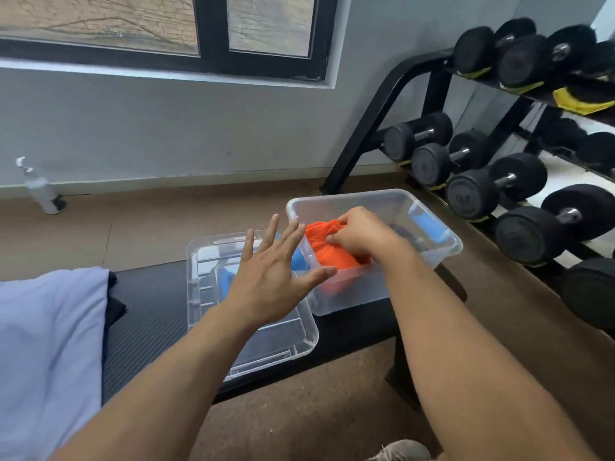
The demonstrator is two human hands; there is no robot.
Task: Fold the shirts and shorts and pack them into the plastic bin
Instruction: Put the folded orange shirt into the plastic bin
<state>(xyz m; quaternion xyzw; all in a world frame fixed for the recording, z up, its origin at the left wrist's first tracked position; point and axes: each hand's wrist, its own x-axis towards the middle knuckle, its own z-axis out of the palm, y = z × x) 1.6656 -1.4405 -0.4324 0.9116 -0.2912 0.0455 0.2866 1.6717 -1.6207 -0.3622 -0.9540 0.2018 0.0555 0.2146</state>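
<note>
Right hand (357, 236) fingers pinch soft, light orange garment (327, 252) inside bin (442, 247); left hand (271, 277) fingers spread. Likely bunches; grip at folded edges.

This is a gym room. A black rack (376, 118) at the right holds rows of dumbbells (479, 191). A padded black bench (149, 304) stands on the brown floor (166, 221) under a window (213, 24).
</note>
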